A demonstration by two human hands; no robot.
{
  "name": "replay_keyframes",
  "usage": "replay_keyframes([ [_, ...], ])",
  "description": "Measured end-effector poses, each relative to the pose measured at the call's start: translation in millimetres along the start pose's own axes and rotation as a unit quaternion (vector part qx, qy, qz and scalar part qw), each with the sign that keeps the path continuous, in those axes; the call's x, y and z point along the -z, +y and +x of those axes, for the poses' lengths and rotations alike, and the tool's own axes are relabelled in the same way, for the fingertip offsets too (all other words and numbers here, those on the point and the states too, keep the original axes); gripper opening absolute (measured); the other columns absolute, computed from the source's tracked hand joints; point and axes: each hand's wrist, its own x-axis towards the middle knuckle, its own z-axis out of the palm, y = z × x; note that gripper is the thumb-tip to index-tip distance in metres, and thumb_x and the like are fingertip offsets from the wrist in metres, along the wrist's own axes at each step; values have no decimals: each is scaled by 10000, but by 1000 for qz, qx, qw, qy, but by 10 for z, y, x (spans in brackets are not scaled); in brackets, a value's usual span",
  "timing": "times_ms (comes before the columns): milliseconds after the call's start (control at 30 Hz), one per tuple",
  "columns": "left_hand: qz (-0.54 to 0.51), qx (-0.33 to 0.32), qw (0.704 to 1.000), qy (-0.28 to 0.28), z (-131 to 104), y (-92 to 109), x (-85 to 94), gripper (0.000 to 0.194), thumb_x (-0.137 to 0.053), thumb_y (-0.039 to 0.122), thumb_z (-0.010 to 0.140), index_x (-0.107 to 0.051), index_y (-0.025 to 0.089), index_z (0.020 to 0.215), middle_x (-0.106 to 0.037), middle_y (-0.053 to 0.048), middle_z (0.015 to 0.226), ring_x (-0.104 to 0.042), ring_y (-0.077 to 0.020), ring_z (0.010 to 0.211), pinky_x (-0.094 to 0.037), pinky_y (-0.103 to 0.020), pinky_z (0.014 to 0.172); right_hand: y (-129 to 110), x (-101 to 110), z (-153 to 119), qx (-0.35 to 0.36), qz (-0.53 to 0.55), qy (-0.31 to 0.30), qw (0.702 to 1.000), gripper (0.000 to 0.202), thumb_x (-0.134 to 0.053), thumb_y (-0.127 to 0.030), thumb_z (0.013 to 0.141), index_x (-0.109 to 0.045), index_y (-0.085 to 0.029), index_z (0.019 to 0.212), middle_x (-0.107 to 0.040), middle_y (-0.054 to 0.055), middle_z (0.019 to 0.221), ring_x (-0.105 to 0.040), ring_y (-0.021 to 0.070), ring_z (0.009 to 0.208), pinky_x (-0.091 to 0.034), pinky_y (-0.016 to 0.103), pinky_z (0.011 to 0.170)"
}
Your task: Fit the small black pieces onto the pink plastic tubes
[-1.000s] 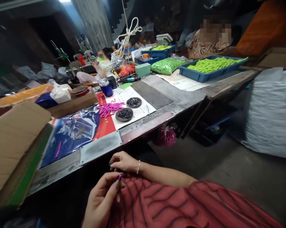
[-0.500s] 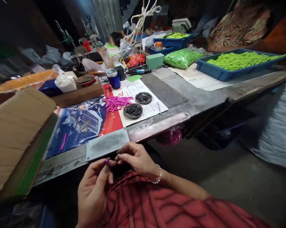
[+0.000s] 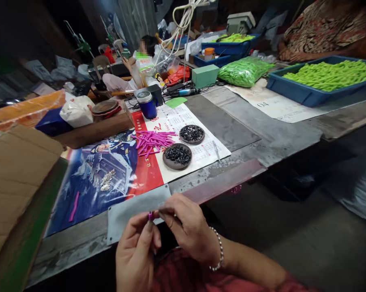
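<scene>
My left hand (image 3: 134,253) pinches a small magenta stick (image 3: 150,216) between thumb and forefinger, its end pointing up. Close beside it, my right hand (image 3: 190,229) has its thumb and fingers pressed together; what they hold, if anything, is too small to make out. Both hands are over the table's front edge, by a grey plate (image 3: 125,215). Beyond them lies a pile of magenta sticks (image 3: 154,142). Two round dishes, a nearer one (image 3: 177,156) and a farther one (image 3: 191,134), hold small dark pieces. Small silvery bits (image 3: 107,180) and a single magenta strip (image 3: 74,207) rest on the blue poster.
A cardboard box (image 3: 21,174) stands at left, near a wooden tray (image 3: 94,127). Behind the pile is a blue cup (image 3: 147,106). Farther right are a bag of green pieces (image 3: 246,72) and a blue tray (image 3: 298,91) of green pieces. Another person (image 3: 328,32) sits behind it.
The view has shifted, and both hands appear farther right. My right fingertips have come close to the magenta stick, which my left hand still pinches.
</scene>
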Motion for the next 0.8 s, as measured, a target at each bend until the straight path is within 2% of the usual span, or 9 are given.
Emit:
replay_keyframes([
  [100, -16, 36, 999, 8, 89, 2, -18, 274, -863, 385, 745, -751, 204, 917, -588, 26, 543, -517, -67, 485, -440, -118, 476, 66, -54, 20, 62, -86, 29, 994, 114, -554, -87, 971, -655, -137, 987, -685, 72, 830, -637, 168, 783, -550, 282, 713],
  [167, -30, 58, 998, 7, 116, 21, -22, 282, -868, 399, 736, -761, 200, 905, -583, 26, 531, -508, -62, 471, -420, -116, 468, 97, -86, 15, 66, -85, 36, 994, 156, -565, -50, 955, -659, -133, 1049, -698, 86, 883, -664, 165, 825, -574, 271, 741],
  [300, -65, 107, 992, 5, 136, 47, -8, 314, -873, 427, 727, -778, 197, 919, -562, 32, 489, -465, -49, 440, -363, -112, 447, 153, -141, 8, 36, -51, 25, 998, 179, -571, -42, 951, -662, -148, 1063, -700, 71, 927, -691, 133, 871, -579, 200, 774],
  [433, -106, 143, 984, 14, 145, 33, 28, 334, -879, 430, 724, -771, 182, 919, -567, 38, 489, -448, -34, 426, -329, -112, 448, 180, -188, 27, -9, -56, 29, 998, 101, -610, -106, 943, -659, -183, 987, -691, 22, 867, -693, 107, 807, -569, 155, 753],
  [567, -127, 157, 979, 21, 132, 12, 70, 319, -873, 419, 737, -761, 165, 894, -573, 34, 478, -449, -36, 430, -327, -123, 460, 151, -222, 28, -25, -90, 20, 995, 46, -629, -166, 935, -650, -204, 920, -693, -3, 820, -692, 96, 739, -566, 137, 719],
  [800, -168, 127, 976, 62, 35, -91, 140, 311, -879, 403, 733, -730, 171, 878, -575, 52, 570, -466, -32, 479, -360, -127, 488, 45, -330, -1, -5, -113, -14, 994, 44, -618, -224, 941, -644, -218, 906, -706, -20, 787, -705, 93, 692, -571, 128, 680],
])
